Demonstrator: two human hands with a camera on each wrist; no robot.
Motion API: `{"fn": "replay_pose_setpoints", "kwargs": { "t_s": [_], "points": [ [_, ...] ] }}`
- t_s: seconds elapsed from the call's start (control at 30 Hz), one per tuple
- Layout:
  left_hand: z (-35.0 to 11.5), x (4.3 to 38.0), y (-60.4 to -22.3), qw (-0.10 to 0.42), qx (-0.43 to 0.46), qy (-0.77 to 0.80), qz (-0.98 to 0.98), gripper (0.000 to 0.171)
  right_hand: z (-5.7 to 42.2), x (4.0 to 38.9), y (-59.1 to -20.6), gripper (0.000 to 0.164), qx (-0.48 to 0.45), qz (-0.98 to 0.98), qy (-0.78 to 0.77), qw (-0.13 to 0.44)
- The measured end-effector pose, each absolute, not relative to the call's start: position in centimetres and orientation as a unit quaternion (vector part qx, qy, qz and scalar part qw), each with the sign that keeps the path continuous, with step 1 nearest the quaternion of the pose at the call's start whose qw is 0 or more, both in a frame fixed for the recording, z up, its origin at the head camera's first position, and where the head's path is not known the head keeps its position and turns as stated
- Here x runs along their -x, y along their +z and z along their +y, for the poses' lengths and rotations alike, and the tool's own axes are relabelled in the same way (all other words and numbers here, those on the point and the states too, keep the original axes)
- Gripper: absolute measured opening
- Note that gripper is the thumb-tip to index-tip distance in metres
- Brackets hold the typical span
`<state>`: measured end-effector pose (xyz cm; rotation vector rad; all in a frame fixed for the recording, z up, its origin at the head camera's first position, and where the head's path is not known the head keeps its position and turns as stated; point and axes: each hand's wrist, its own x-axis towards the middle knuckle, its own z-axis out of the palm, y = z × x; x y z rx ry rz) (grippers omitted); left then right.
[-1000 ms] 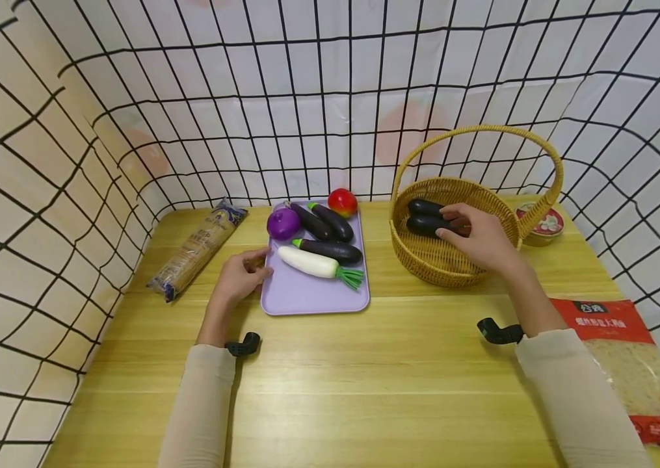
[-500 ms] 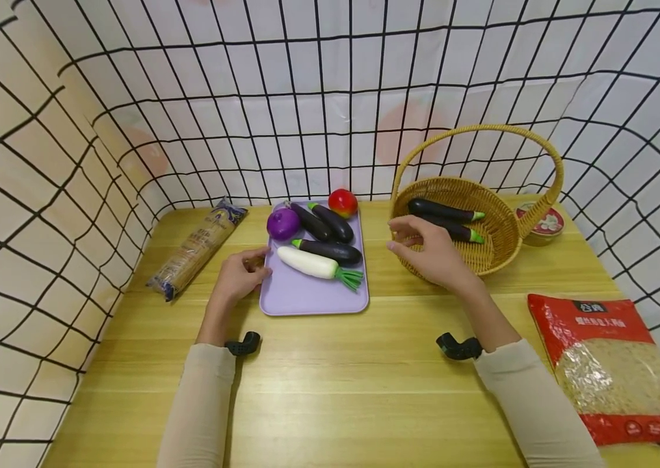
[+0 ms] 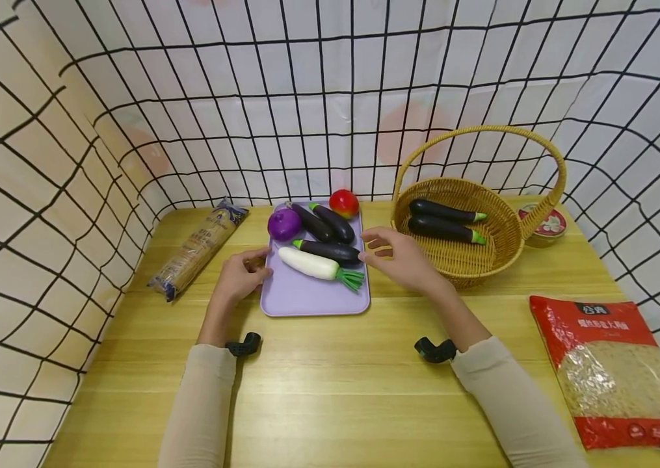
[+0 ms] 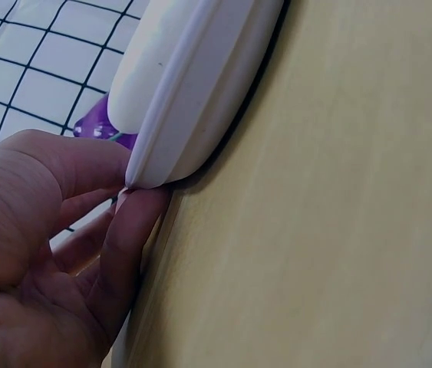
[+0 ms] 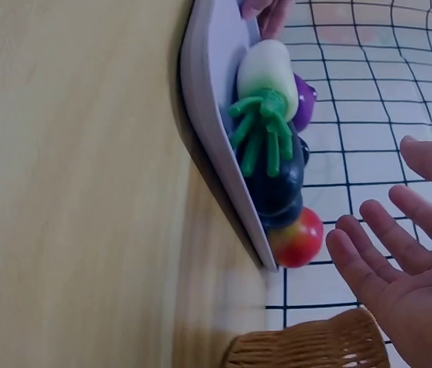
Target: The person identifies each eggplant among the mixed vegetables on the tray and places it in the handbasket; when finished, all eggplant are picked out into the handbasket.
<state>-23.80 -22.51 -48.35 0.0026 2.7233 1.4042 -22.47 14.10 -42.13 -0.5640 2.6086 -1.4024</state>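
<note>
In the head view my left hand point(image 3: 241, 275) is at the left edge of the lilac tray point(image 3: 312, 303), its thumb and fingers pinching the rim, as the left wrist view also shows. On the tray lie a white radish point(image 3: 308, 262) with green leaves, an eggplant point(image 3: 330, 251) behind it, two more eggplants further back, a purple onion point(image 3: 284, 224) and a red-yellow fruit point(image 3: 344, 203). My right hand point(image 3: 402, 260) hovers at the tray's right edge, fingers spread and holding nothing, its fingertips close to the nearest eggplant's end.
A wicker basket point(image 3: 464, 276) with a tall handle stands to the right, holding two eggplants point(image 3: 445, 229). Behind it is a round red-lidded tub point(image 3: 547, 224). A red noodle bag point(image 3: 616, 370) lies front right, a noodle packet point(image 3: 198, 250) at left. Black-gridded cloth walls surround the table.
My right hand has let go of an eggplant in the basket and moved left, out of the basket to the tray's right edge. My left hand has stayed at the tray.
</note>
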Motion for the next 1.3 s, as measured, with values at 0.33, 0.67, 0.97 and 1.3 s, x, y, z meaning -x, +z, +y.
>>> {"fn": "replay_pose_setpoints", "kwargs": {
  "t_s": [0.33,0.67,0.97,1.3],
  "points": [
    [-22.7,23.6,-48.1,0.045,0.006,0.46,0.887,0.053,12.6,23.2,-43.5,0.048,0.184,0.854,-0.479,0.085],
    [-22.9,23.5,-48.3,0.046,0.005,0.467,0.883,0.054,11.6,24.3,-45.2,0.044,0.185,0.866,-0.457,0.079],
    [-22.8,23.5,-48.2,0.055,0.01,0.474,0.879,0.054,11.1,25.0,-45.7,0.048,0.19,0.882,-0.422,0.084],
    [-22.7,23.6,-48.3,0.06,0.008,0.482,0.874,0.054,10.5,25.8,-45.9,0.049,0.198,0.903,-0.371,0.087]
  ]
}}
